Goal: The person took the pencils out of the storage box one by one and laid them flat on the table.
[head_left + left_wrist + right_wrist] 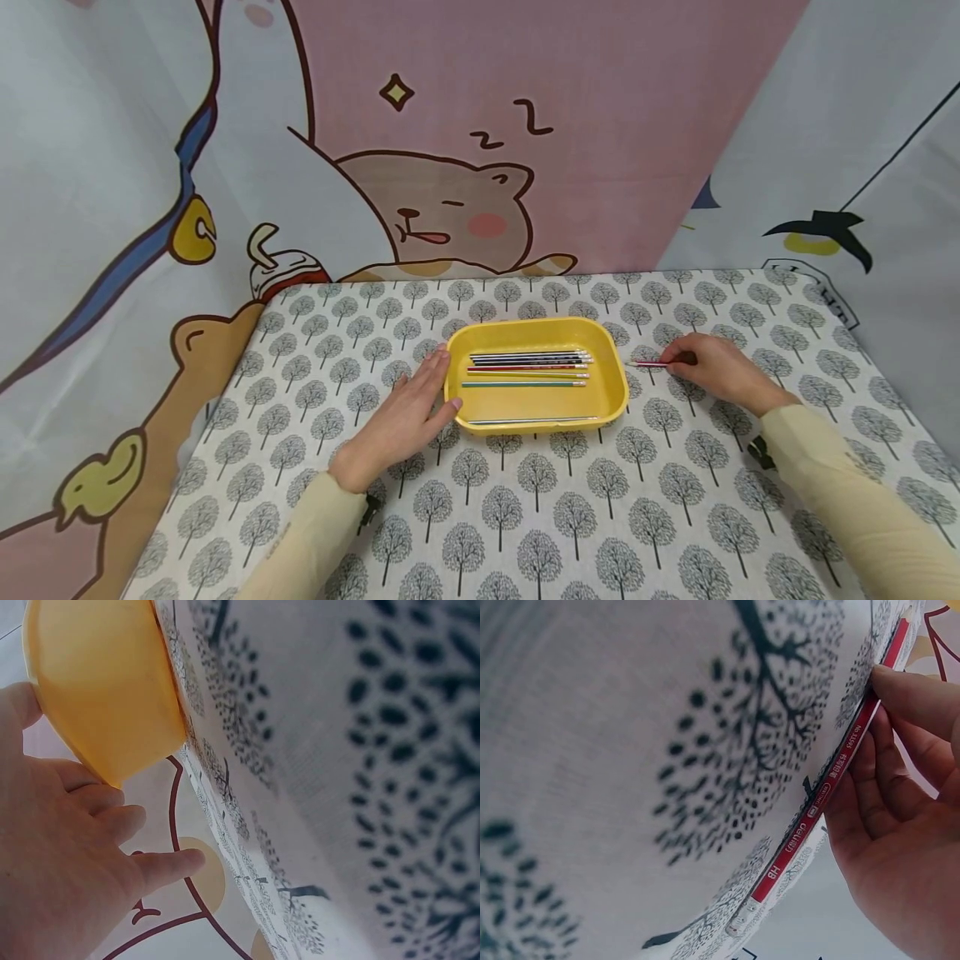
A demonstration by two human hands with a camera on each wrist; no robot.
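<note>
A yellow tray [495, 406] lies on the cloth, with several pencils inside. Dark striped pencils [528, 359] are grouped toward its back, then a red one [517, 367], a yellow one [525, 374] and a teal one [517, 384]. Another bluish pencil [532, 421] lies along the front wall. My left hand [405, 417] touches the tray's left end, fingers extended and thumb at the rim. Right of the tray, my right hand [716, 367] pinches a red HB pencil [825, 787] close over the cloth. Its white eraser end [741, 919] points down-left in the right wrist view.
The table is covered by a white cloth [540, 517] printed with dark trees. A cartoon-print curtain [600, 167] hangs behind the table and along both sides.
</note>
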